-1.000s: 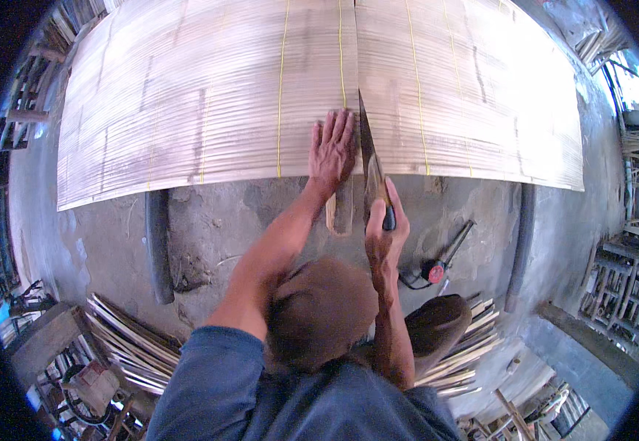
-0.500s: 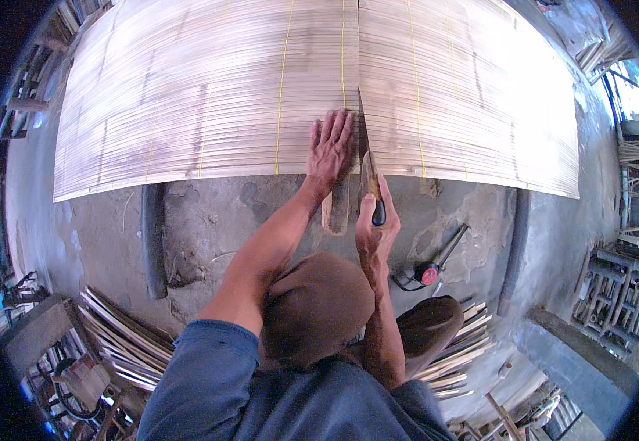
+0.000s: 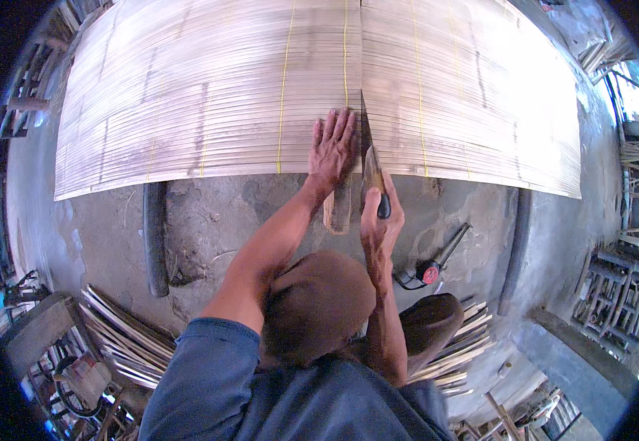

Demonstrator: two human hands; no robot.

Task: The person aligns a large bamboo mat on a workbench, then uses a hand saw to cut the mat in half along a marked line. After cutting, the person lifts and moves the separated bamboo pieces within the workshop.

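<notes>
The left hand (image 3: 330,154) lies flat on the slatted mat (image 3: 187,110). The right hand (image 3: 383,228) grips the saw (image 3: 372,167) by its handle (image 3: 385,206), blade (image 3: 366,128) at the mat's gap (image 3: 361,51) beside the left hand. A black-and-red tool (image 3: 428,273) lies on the floor (image 3: 198,220), right of both hands.

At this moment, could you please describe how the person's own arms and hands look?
The left hand and right hand wear no gloves. Both forearms are bare, with no watch or cables visible. The left sleeve is short and dark blue.
</notes>
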